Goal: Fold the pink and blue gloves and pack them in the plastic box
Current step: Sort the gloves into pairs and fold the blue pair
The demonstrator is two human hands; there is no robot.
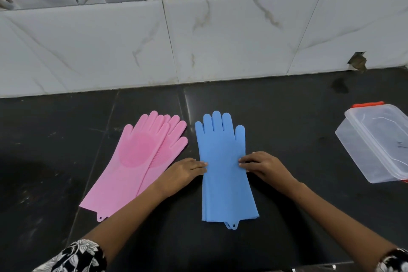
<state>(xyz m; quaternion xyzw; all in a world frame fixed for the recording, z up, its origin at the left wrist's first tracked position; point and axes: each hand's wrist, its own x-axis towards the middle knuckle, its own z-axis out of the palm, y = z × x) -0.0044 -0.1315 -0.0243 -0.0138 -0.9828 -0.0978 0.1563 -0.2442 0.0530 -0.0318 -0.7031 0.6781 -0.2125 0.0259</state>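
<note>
Head camera is showing both hands lying on the blue gloves point(223, 161) at the middle of the frame, the left hand point(185, 170) touching the left edge and the right hand point(262, 166) the right edge, though I cannot tell whether the fingers are pinching the rubber or only pressing it. Folding looks barely begun: the blue pair is lying flat and stacked, the pink gloves point(136, 161) are waiting unfolded at centre left, and the plastic box point(375, 141) at the right edge is standing lidded with nothing packed in it.

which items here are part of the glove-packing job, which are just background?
Job:
blue gloves, left hand and right hand at their edges
pink gloves
plastic box

Background:
black counter
marble wall tiles
</note>
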